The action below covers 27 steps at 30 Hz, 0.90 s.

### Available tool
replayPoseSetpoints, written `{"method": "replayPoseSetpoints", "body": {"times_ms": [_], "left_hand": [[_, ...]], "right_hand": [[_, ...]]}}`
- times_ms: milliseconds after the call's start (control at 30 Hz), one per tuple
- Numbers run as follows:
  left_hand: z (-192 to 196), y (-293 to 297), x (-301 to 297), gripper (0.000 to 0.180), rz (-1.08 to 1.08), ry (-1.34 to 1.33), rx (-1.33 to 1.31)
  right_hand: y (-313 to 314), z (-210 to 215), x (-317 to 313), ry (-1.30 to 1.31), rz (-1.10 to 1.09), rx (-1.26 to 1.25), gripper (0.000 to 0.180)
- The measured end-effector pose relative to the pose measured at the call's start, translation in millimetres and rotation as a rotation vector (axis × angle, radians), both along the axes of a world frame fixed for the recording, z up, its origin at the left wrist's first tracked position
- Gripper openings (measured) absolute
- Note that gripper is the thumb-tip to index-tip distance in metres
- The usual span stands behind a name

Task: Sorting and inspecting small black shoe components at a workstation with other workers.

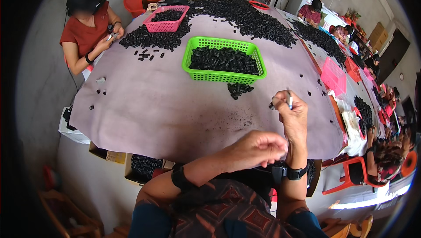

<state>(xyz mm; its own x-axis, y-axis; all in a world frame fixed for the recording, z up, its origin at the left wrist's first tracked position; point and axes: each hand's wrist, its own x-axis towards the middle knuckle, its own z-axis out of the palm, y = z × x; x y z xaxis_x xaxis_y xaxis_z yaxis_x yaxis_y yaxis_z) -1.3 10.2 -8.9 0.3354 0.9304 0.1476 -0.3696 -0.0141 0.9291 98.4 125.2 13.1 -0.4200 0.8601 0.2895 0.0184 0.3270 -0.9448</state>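
Observation:
My right hand (293, 114) is raised over the table's near right part, its fingers closed round a slim tool (289, 100) that looks white and bluish. Beside those fingers a small black piece (272, 105) shows, slightly blurred. Lower and to the left, my left hand (263, 147) has its fingers curled together near my right wrist. What its fingertips hold, if anything, I cannot make out. Beyond both hands stands a green plastic basket (226, 79) filled with small black pieces (223, 60). A little heap of the same pieces (239, 90) lies against its near side.
A large heap of black pieces (250, 19) spreads across the far table (144, 84). A pink basket (164, 26) stands far left, near a co-worker in a red top (90, 30). Other people work at a table on the right with another pink basket (333, 76). Boxes of pieces (144, 164) stand below the edge.

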Motion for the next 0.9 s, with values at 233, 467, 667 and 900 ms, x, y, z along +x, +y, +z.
{"method": "replayPoseSetpoints", "body": {"times_ms": [233,467,667,900], "left_hand": [[1,-8,5,0.016,-0.183,0.179,0.220],[9,-11,8,0.013,-0.198,0.220,0.315],[9,-13,8,0.013,-0.151,0.181,0.274],[3,-12,11,0.011,-0.098,0.162,0.250]], "right_hand": [[37,-35,-19,-0.297,0.135,0.110,0.007],[102,-10,-83,-0.168,0.053,0.289,0.013],[124,-67,-76,-0.263,-0.003,0.329,0.017],[112,-99,-60,-0.726,-0.110,0.467,0.020]]}}
